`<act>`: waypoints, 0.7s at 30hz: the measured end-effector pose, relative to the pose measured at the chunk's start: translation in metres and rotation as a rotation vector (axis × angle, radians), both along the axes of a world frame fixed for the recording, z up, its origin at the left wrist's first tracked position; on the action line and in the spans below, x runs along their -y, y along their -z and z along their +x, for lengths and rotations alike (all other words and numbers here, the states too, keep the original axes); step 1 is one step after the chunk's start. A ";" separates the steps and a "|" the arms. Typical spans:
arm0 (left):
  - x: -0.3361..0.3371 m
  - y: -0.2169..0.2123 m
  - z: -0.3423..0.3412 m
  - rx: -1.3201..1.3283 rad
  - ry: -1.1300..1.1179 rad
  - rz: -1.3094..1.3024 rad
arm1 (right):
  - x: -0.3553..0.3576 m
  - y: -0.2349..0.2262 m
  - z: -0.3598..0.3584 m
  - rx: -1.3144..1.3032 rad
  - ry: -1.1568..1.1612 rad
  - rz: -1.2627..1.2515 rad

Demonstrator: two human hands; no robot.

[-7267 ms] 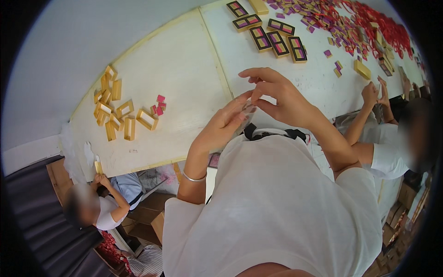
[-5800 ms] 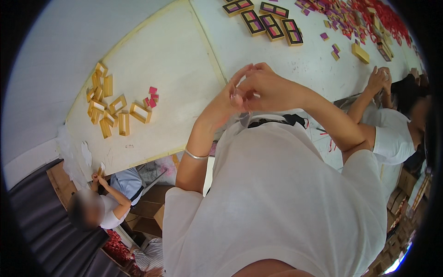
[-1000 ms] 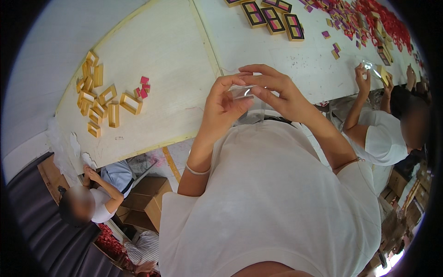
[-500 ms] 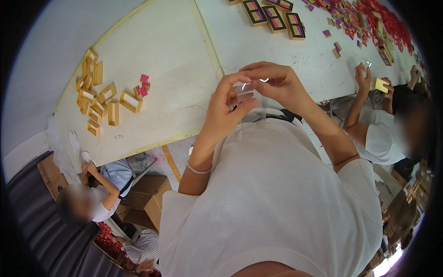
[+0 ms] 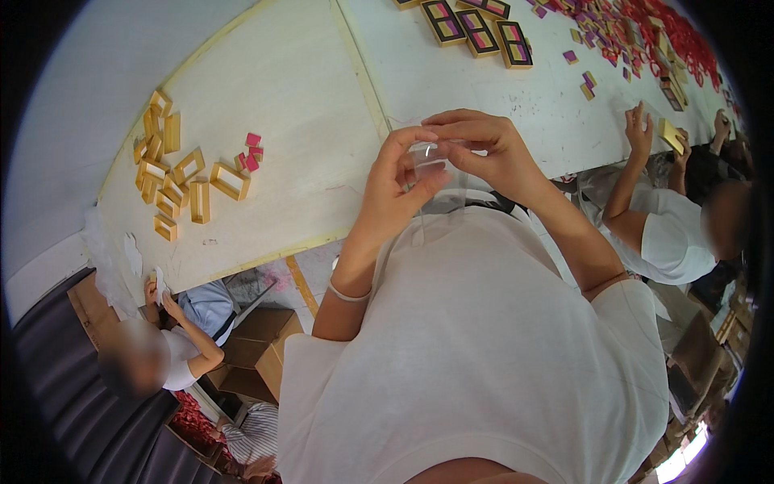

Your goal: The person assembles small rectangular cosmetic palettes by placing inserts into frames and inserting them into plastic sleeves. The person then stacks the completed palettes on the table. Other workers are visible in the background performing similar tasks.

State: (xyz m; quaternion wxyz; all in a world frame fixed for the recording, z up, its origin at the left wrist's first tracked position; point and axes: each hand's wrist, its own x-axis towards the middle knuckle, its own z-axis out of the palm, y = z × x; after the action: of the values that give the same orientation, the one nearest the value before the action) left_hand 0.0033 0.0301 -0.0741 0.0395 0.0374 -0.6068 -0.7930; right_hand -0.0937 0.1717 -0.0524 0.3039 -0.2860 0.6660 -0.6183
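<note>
In front of my chest, at the near edge of the table, both my hands hold a clear plastic piece (image 5: 451,194), thin and folded like a small transparent box. My left hand (image 5: 391,181) grips its left side, thumb lying across the front. From the right, my right hand (image 5: 493,149) pinches its upper edge between thumb and fingers. The fingertips of both hands almost meet at the top. Light glints off the plastic, and its exact shape is hard to make out.
Gold rectangular frames (image 5: 199,202) lie scattered on the left of the white table (image 5: 306,121), beside several small pink pieces (image 5: 252,153). Black-and-gold boxes (image 5: 477,34) lie at the far side, near purple pieces and red ribbons (image 5: 677,36). Co-workers sit at both sides; one holds a gold box (image 5: 671,135).
My hands stay almost in place, with the clear plastic tilted slightly differently between them. The right co-worker's gold box has turned, and the left co-worker's hands have shifted around a white piece.
</note>
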 end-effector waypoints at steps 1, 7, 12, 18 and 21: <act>0.000 0.000 -0.001 -0.007 -0.013 -0.012 | 0.001 -0.001 0.000 -0.030 0.001 0.009; -0.002 0.005 -0.003 -0.029 -0.038 0.037 | 0.000 -0.003 0.003 -0.258 -0.011 0.027; -0.002 0.012 -0.004 -0.039 -0.099 0.102 | -0.002 0.004 0.006 -0.170 -0.056 -0.070; -0.004 0.005 -0.005 -0.065 -0.107 0.221 | -0.004 0.022 0.015 -0.006 0.049 -0.289; -0.004 0.009 -0.003 -0.028 -0.112 0.231 | -0.005 0.029 0.018 -0.140 0.088 -0.228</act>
State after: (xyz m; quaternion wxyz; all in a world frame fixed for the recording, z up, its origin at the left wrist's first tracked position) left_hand -0.0001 0.0338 -0.0830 0.0875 0.0643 -0.5079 -0.8545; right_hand -0.0753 0.1764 -0.0816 0.1951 -0.3317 0.6230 -0.6811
